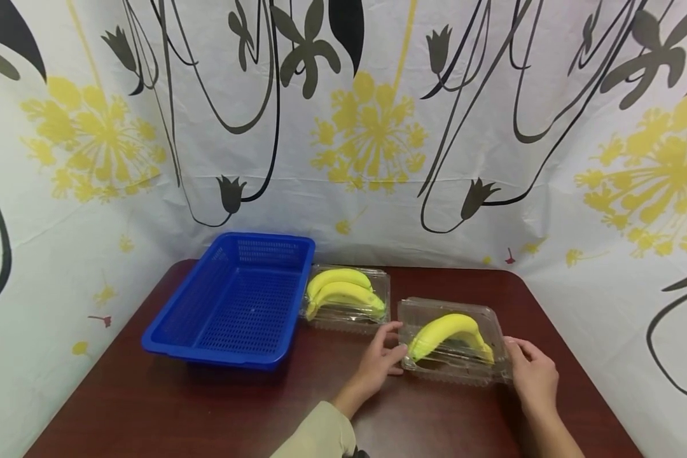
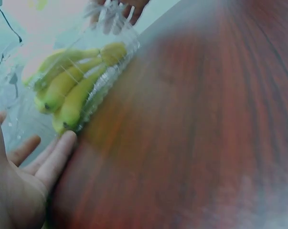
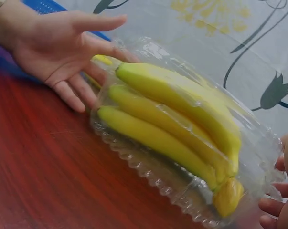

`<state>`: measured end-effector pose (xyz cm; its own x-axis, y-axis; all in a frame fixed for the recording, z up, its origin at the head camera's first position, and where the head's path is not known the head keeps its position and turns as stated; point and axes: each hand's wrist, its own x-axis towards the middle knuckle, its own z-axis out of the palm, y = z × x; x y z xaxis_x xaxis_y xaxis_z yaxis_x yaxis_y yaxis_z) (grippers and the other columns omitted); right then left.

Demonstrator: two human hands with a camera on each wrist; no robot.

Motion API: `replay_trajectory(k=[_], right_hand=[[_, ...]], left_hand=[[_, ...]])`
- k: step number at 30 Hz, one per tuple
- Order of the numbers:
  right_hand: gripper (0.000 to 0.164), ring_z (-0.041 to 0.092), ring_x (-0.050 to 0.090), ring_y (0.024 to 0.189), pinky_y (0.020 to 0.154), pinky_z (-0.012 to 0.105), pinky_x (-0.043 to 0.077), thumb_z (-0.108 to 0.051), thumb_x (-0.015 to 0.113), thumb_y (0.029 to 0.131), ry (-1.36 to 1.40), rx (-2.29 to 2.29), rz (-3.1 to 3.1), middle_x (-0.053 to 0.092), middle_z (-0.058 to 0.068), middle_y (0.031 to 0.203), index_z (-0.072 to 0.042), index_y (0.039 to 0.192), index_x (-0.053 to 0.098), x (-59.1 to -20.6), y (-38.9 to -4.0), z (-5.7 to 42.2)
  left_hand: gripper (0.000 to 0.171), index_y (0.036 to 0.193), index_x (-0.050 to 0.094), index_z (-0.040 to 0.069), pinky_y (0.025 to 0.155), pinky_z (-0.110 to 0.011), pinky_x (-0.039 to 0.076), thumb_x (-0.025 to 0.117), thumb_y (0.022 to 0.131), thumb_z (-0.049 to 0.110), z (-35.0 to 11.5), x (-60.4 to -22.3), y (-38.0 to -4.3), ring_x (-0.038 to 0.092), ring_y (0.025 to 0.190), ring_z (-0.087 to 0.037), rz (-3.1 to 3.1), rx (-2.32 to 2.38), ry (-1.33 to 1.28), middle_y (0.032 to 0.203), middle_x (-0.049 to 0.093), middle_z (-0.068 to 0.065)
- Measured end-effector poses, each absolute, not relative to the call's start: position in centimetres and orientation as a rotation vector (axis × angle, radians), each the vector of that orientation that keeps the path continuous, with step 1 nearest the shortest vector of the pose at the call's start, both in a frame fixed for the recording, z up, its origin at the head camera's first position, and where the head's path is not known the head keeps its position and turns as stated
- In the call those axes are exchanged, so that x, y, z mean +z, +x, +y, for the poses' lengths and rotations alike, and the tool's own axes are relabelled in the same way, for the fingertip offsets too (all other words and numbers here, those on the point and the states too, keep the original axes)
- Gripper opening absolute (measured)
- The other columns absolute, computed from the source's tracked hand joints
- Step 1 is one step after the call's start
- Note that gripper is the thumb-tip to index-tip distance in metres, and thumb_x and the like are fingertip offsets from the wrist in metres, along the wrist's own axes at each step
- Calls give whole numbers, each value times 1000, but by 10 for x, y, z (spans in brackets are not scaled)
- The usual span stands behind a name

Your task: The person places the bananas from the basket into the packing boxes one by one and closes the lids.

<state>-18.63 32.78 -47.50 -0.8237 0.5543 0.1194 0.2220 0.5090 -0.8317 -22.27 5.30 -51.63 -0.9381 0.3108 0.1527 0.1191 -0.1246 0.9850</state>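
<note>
A clear plastic clamshell box (image 1: 481, 315) with bananas (image 1: 449, 329) inside sits in front of me, right of the table's middle. My right hand (image 1: 534, 378) pinches its right edge between thumb and fingers. At the opposite end, my left hand (image 1: 374, 366) has its fingers extended against or very near the box's side. The right wrist view shows several bananas (image 3: 182, 95) through the lid, their shared stem toward my right hand. In the left wrist view, the fingertips of my left hand (image 2: 26, 186) reach the near end of the box (image 2: 93, 107).
A second clear box (image 1: 380, 286) with bananas (image 1: 343, 292) stands behind my left hand. To its left is an open blue plastic basket (image 1: 229, 359) with slotted walls. The dark red-brown table (image 1: 206, 407) meets a patterned cloth backdrop (image 1: 378, 235) at its back.
</note>
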Motion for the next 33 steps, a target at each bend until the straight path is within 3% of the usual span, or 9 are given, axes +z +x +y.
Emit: replay_trajectory(k=[3, 5, 7, 10, 13, 17, 22, 28, 33], right_hand=[[44, 24, 49, 109, 78, 36, 37, -37, 42, 102, -644, 1352, -2407, 58, 14, 131, -11, 129, 64, -477, -185, 327], [42, 20, 49, 101, 74, 32, 37, -30, 40, 102, -647, 1407, -2412, 62, 9, 122, -14, 134, 61, -479, -185, 327], [41, 16, 50, 86, 67, 30, 39, -25, 41, 101, -636, 1449, -2404, 64, 5, 100, -17, 137, 59, -480, -186, 327], [40, 12, 46, 63, 55, 28, 40, -20, 43, 100, -599, 1496, -2366, 54, -4, 73, -16, 137, 59, -483, -190, 328], [40, 11, 46, 55, 50, 28, 42, -18, 44, 100, -560, 1535, -2329, 55, -8, 74, -15, 137, 58, -485, -193, 328], [39, 9, 50, 60, 53, 26, 46, -21, 42, 103, -516, 1527, -2328, 58, -13, 91, -14, 139, 56, -487, -193, 327], [38, 8, 56, 64, 55, 25, 49, -24, 40, 105, -506, 1480, -2300, 57, -8, 97, -11, 137, 53, -492, -190, 324], [29, 7, 57, 59, 51, 23, 49, -24, 44, 104, -559, 1387, -2212, 58, -2, 87, -8, 122, 57, -498, -190, 319], [28, 7, 58, 60, 53, 22, 50, -20, 46, 102, -546, 1409, -2196, 60, -5, 84, -8, 122, 61, -499, -192, 317]], left_hand=[[46, 138, 46, 16, 65, -46, 57, 61, 95, 25, 56, -512, -223, 59, 87, -19, 2010, 2189, 402, 125, 48, -16], [49, 138, 47, 17, 63, -44, 57, 64, 92, 25, 58, -510, -224, 60, 84, -18, 2024, 2178, 335, 124, 49, -14], [53, 138, 48, 18, 61, -43, 57, 68, 89, 22, 59, -507, -225, 60, 82, -18, 2028, 2170, 280, 122, 50, -12], [58, 137, 50, 19, 59, -42, 57, 72, 84, 16, 59, -503, -228, 61, 80, -19, 2008, 2173, 222, 115, 50, -11], [59, 137, 51, 21, 56, -42, 56, 73, 83, 14, 58, -502, -229, 60, 77, -20, 2008, 2154, 216, 104, 53, -10], [61, 138, 51, 23, 48, -39, 55, 73, 82, 11, 58, -501, -228, 55, 65, -18, 2058, 2121, 212, 82, 53, -6], [65, 138, 52, 21, 41, -31, 49, 72, 78, 4, 66, -497, -223, 47, 46, -13, 2094, 2156, 129, 63, 49, -1], [67, 140, 49, 16, 39, -27, 46, 66, 79, -3, 74, -495, -217, 47, 40, -11, 2021, 2221, 82, 59, 52, -2], [67, 140, 48, 20, 40, -28, 47, 65, 80, -3, 74, -495, -220, 50, 39, -12, 1928, 2254, 50, 59, 56, -5]])
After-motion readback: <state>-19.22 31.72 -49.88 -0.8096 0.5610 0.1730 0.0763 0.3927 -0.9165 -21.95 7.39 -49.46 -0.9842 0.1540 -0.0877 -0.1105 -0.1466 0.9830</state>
